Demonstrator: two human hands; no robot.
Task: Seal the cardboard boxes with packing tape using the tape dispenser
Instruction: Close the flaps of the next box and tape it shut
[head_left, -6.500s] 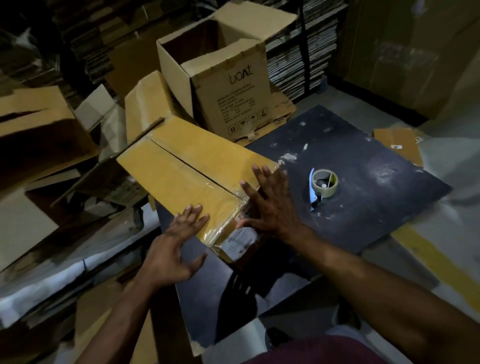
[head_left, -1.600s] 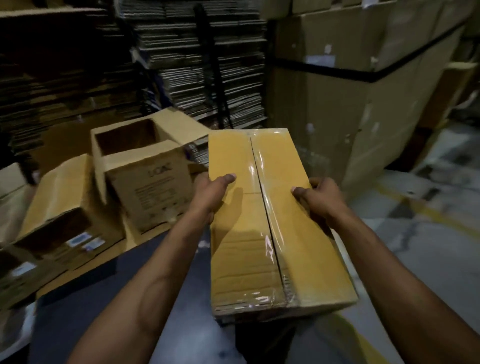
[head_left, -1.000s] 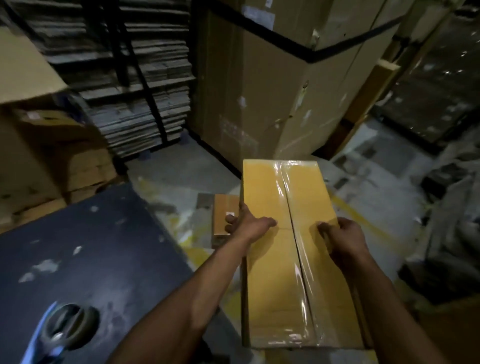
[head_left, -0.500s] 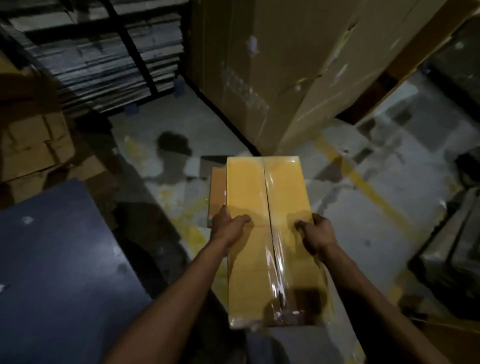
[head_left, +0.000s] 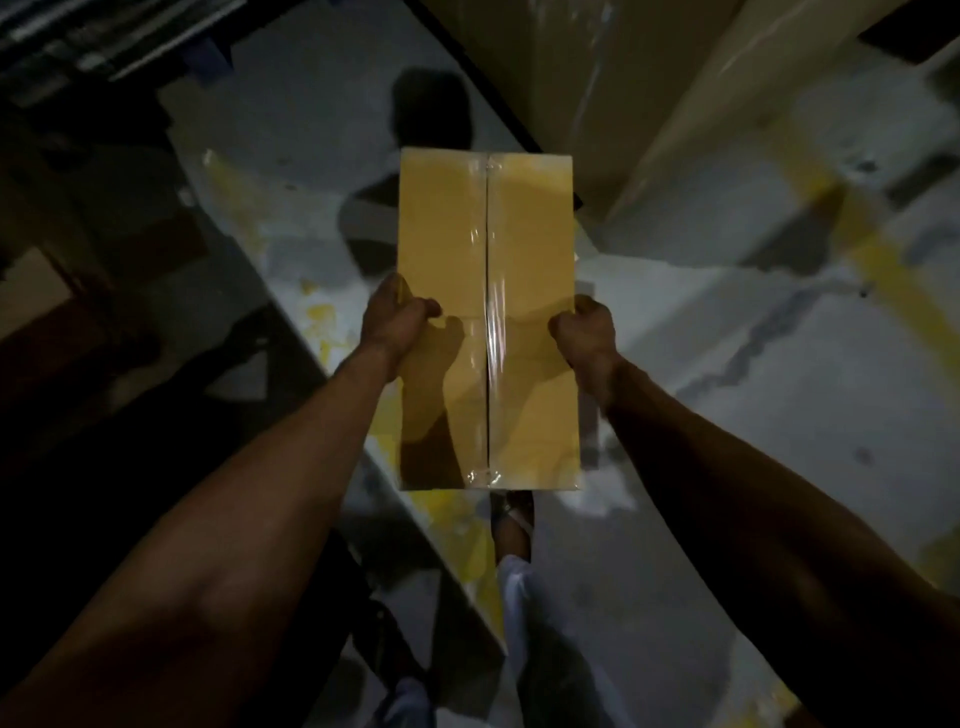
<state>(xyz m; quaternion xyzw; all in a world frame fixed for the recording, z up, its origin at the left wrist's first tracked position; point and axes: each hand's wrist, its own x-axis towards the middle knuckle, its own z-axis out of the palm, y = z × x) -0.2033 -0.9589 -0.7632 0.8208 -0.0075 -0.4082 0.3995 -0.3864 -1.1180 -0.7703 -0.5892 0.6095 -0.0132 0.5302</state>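
left hand (head_left: 396, 318), right hand (head_left: 586, 328) grip taped box (head_left: 530, 249) sides, arms outstretched.

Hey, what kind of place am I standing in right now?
Probably a warehouse or packing area: bare concrete floor with painted yellow floor lines, a big stack of brown cardboard cartons ahead, and a tape-sealed yellow-brown cardboard box carried in both hands.

Cardboard box (head_left: 530, 332): yellow-tan, plain. Tape strip (head_left: 491, 312): clear, glossy, along dark centre seam. Floor (head_left: 779, 395): grey-white, mottled; yellow stripe (head_left: 893, 280), yellow paint blotches. Trouser leg (head_left: 517, 587): white.
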